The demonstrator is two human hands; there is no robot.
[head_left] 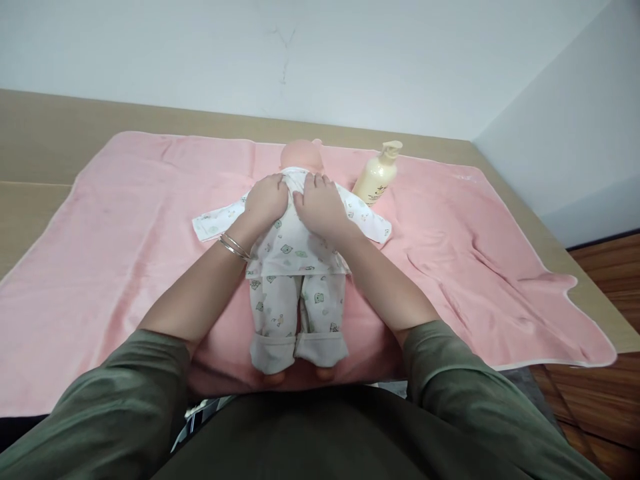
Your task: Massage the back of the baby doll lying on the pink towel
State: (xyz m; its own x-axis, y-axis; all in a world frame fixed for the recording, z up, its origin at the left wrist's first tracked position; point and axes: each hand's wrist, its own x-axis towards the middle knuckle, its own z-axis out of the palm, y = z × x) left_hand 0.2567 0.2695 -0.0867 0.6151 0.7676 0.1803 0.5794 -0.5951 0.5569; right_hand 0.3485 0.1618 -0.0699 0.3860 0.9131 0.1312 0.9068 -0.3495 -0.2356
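Observation:
A baby doll (pixel 295 250) in a white printed top and matching trousers lies lengthwise before me. Its bald head (pixel 301 155) points to the wall, no face shows, and the feet poke out of turned-up cuffs near the front edge. Both sleeves spread sideways. My left hand (pixel 269 198) rests on the upper body by the left shoulder, fingers a little bent and their tips partly hidden. Beside it, my right hand (pixel 321 205) lies flat on the cloth below the neck, fingers stretched toward the head and thumb apart.
A pink blanket (pixel 150 220) with creases on its right side covers much of the wooden table (pixel 30 143). To the right of the doll's head stands a cream pump bottle (pixel 376 179), close to the right sleeve. White walls border the table behind and at right.

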